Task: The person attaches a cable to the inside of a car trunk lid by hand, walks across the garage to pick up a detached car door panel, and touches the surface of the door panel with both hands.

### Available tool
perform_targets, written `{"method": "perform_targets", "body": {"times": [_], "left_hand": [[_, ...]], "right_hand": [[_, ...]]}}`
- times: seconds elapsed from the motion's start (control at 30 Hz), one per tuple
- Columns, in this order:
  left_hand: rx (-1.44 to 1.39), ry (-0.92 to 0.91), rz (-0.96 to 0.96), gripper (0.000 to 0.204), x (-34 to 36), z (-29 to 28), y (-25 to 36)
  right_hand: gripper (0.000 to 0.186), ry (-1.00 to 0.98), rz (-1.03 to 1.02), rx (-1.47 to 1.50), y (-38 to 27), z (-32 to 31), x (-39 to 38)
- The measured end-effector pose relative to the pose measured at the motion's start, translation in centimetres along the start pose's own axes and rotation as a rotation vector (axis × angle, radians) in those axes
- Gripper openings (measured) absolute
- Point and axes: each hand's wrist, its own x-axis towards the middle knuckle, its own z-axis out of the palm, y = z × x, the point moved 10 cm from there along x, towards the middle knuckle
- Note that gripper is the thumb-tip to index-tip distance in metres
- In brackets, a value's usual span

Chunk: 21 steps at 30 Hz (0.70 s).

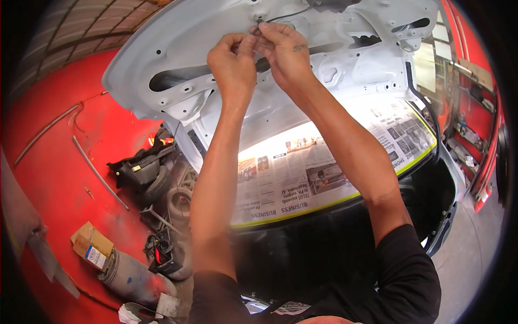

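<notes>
- Up high, the right hand (290, 54) has its fingertips pinching a thin black flexible cable (291, 14).
- Right beside it comes the left hand (233, 67), thumb and forefinger drawn together near the cable's end (whether they grip it too, I cannot tell).
- That cable sits just below the underside of a raised, pale grey painted metal trunk lid (189, 47), running rightward to a dark part (330, 4) at the top of the view.
- Over at the lid's left edge, a long dark oval opening (166, 81) cuts into the metal.
- Below the lid, printed newspaper sheets (275, 186) lie spread out, bright yellow tape (264, 222) lining their near and right edges.
- Out to the left, a bright red wall (46, 140), with jumbled black plastic parts (141, 168) in front.
- Lower still, a grey, paint-spotted cylindrical drum (129, 275) leans, an open brown cardboard box (90, 241) at its upper left end.
</notes>
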Motion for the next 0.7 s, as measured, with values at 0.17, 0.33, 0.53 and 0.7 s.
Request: {"method": "perform_targets", "body": {"times": [0.17, 0.33, 0.53, 0.7], "left_hand": [[0.031, -0.033, -0.005, 0.015, -0.5, 0.1, -0.6], [0.021, -0.066, -0.019, 0.016, -1.2, 0.4, -1.1], [0.004, -0.091, 0.036, 0.019, -2.3, 0.4, -1.5], [0.228, -0.034, 0.145, 0.019, -4.4, -1.7, -1.4]], "right_hand": [[0.017, -0.015, 0.038, -0.029, 0.7, -1.0, 0.4], [0.013, -0.062, 0.052, -0.053, 1.0, -1.4, 0.5], [0.019, -0.097, 0.039, -0.064, 1.1, -1.7, 0.7], [0.017, -0.102, 0.066, -0.174, 1.0, -2.8, 0.7]]}}
